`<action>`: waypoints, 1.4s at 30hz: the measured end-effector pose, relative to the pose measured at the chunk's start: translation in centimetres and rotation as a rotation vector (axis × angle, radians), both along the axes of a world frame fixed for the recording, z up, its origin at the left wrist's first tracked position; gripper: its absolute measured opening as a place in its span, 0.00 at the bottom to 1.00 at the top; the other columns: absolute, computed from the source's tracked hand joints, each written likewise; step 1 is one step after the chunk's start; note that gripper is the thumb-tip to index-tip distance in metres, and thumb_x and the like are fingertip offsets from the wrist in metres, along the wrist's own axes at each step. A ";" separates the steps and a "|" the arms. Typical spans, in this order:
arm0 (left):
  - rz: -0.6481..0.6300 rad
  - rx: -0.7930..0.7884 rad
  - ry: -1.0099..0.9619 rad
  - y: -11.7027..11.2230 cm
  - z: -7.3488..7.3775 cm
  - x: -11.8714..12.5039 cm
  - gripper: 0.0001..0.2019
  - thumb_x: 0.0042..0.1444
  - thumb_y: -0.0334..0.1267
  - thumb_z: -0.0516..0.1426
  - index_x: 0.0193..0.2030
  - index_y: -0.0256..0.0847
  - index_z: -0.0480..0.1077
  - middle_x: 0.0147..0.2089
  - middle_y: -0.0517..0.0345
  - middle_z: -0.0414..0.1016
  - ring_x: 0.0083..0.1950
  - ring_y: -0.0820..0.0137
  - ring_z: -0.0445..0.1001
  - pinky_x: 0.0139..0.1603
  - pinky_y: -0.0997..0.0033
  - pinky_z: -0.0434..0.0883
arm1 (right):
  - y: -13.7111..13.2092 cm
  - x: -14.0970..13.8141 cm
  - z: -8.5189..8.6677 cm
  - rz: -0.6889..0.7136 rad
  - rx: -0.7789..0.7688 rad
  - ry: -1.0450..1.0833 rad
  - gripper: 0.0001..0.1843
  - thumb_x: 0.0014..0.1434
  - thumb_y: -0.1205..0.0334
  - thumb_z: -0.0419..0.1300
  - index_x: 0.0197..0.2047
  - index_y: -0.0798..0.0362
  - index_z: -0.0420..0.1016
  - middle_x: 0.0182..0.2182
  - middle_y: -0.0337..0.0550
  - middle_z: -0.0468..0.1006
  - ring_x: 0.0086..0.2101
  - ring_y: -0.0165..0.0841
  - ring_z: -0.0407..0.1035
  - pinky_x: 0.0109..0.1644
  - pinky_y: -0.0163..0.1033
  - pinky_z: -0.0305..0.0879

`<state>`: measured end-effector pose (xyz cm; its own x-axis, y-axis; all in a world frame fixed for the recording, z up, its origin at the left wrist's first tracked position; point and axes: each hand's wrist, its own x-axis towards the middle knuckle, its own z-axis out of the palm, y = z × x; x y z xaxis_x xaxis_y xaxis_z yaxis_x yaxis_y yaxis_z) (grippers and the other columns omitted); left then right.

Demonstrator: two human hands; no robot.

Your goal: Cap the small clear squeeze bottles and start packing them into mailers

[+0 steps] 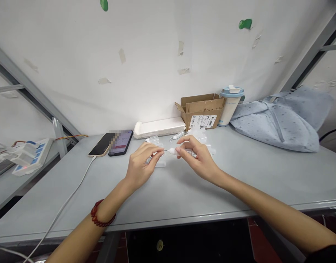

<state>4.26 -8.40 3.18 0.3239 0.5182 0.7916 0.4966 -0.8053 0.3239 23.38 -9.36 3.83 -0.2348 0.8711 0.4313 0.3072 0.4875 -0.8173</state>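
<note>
My right hand [198, 157] pinches a small white plastic bottle [172, 151] between thumb and fingers. It lies on its side with its narrow tip towards the left, and a thin dark needle-like piece shows at the tip. Facing it, my left hand [142, 162] has thumb and forefinger pressed together at the end of that thin piece. Whatever lies between those fingertips is too small to make out. Clear plastic bottles [160, 164] lie beside and behind my left hand. Further clear bottles [198, 134] sit behind my right hand, near a small white-tipped piece [178, 136].
Against the wall stand a stack of white trays [159, 128], an open cardboard box [203, 109] and a blue-lidded cup [229, 106]. A pale blue cloth bag [277, 124] lies at right. Two phones [100, 145] rest at left, one with a white cable [72, 195]. A power strip [33, 157] is further left.
</note>
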 end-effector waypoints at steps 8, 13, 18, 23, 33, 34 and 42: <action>-0.012 -0.005 0.034 0.0 0.0 0.0 0.05 0.55 0.29 0.55 0.36 0.40 0.72 0.32 0.55 0.74 0.34 0.69 0.70 0.37 0.66 0.69 | -0.1 0.0 0.1 0.021 0.037 -0.058 0.08 0.60 0.58 0.51 0.32 0.52 0.65 0.22 0.37 0.70 0.26 0.28 0.66 0.24 0.31 0.55; -0.056 -0.010 0.070 0.0 -0.3 -0.1 0.06 0.54 0.27 0.55 0.35 0.39 0.72 0.31 0.54 0.74 0.34 0.69 0.70 0.38 0.66 0.69 | 0.3 0.0 -0.3 0.043 0.036 -0.106 0.07 0.60 0.60 0.51 0.33 0.52 0.65 0.22 0.36 0.70 0.26 0.28 0.66 0.25 0.31 0.55; -0.090 -0.054 0.125 -0.1 -0.6 -0.1 0.06 0.55 0.27 0.54 0.34 0.37 0.72 0.28 0.55 0.73 0.32 0.70 0.68 0.34 0.68 0.67 | 0.5 -0.1 -0.8 0.060 0.029 -0.171 0.06 0.60 0.61 0.52 0.33 0.53 0.65 0.21 0.36 0.70 0.25 0.28 0.66 0.24 0.30 0.54; -0.102 -0.099 0.176 -0.1 -0.9 -0.1 0.07 0.56 0.28 0.52 0.34 0.37 0.71 0.27 0.55 0.72 0.31 0.70 0.67 0.32 0.69 0.66 | 0.6 0.0 -1.5 0.069 0.053 -0.235 0.05 0.60 0.61 0.51 0.34 0.52 0.65 0.21 0.37 0.71 0.24 0.29 0.66 0.24 0.31 0.53; -0.098 -0.148 0.244 -0.4 -1.0 0.0 0.08 0.57 0.29 0.50 0.32 0.37 0.70 0.27 0.55 0.70 0.31 0.70 0.66 0.32 0.69 0.65 | 0.7 0.0 -2.1 0.120 0.072 -0.289 0.06 0.61 0.61 0.49 0.35 0.52 0.63 0.22 0.37 0.70 0.21 0.28 0.62 0.26 0.32 0.55; -0.099 -0.150 0.248 -0.4 -1.0 0.0 0.08 0.57 0.29 0.50 0.32 0.37 0.70 0.27 0.55 0.71 0.31 0.70 0.66 0.32 0.69 0.65 | 0.7 -0.1 -2.1 0.124 0.071 -0.289 0.06 0.61 0.61 0.49 0.35 0.52 0.63 0.21 0.37 0.70 0.21 0.28 0.62 0.26 0.32 0.55; -0.065 -0.215 0.182 -0.3 -0.7 0.0 0.05 0.56 0.31 0.53 0.35 0.38 0.70 0.29 0.55 0.72 0.33 0.70 0.69 0.32 0.71 0.67 | 0.8 0.0 -1.5 0.130 0.076 -0.252 0.06 0.62 0.61 0.48 0.35 0.52 0.62 0.23 0.37 0.71 0.24 0.28 0.64 0.28 0.33 0.56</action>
